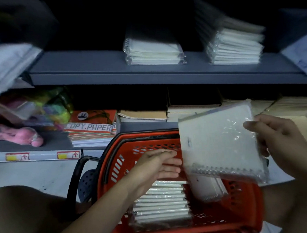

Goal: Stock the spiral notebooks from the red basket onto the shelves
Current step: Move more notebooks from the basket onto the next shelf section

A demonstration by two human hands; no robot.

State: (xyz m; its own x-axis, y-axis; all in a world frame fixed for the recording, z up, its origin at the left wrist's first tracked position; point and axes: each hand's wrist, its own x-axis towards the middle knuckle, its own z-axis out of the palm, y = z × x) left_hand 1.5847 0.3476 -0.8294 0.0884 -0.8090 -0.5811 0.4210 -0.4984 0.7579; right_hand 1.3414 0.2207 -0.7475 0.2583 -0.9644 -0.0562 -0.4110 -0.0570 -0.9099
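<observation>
White plastic-wrapped spiral notebook (pixel 219 141) in right hand's (pixel 278 138) clamped grip; left hand (pixel 159 166) flat, fingers apart.

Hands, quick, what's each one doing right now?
Left hand: open, fingers straight, over the red basket.
Right hand: holding a wrapped spiral notebook.

red basket (pixel 168 144): 1 | notebook stacks on upper shelf (pixel 154 52): 2 | hands (pixel 158 165): 2 | copy-paper pack (pixel 92 126): 1
</observation>
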